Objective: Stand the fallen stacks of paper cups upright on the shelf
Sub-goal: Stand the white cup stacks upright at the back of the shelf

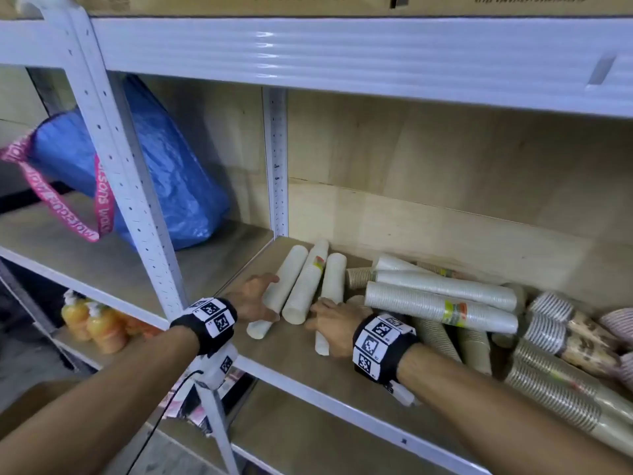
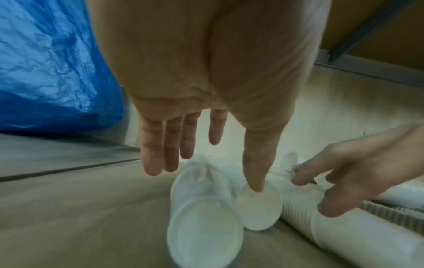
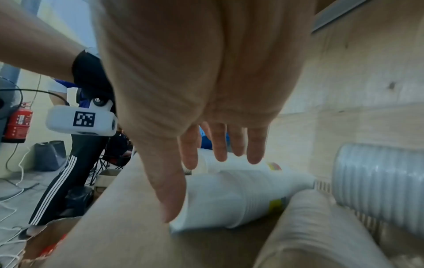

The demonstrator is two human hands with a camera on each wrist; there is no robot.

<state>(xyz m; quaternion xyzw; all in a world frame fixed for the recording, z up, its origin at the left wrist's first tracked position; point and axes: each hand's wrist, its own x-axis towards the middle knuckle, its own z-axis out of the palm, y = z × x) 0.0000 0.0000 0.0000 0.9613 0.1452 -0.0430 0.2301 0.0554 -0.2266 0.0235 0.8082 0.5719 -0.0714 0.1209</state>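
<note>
1. three white cup stacks [image 1: 301,286] lying flat, side by side on the shelf [image 1: 294,358], near its left post
2. left hand [image 1: 255,299] at leftmost stack, fingers straight, grip released
3. right hand [image 1: 330,322] over rightmost stack, fingers spread, grip released
4. more fallen stacks [image 1: 442,303] piled just to the right; blue bag [image 1: 171,173] in next bay

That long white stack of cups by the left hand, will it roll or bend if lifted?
The leftmost white cup stack lies on its round side, so it probably rolls easily. Being many nested cups in a thin sleeve, it may flex or separate if lifted by one end. It likely feels light.
</note>
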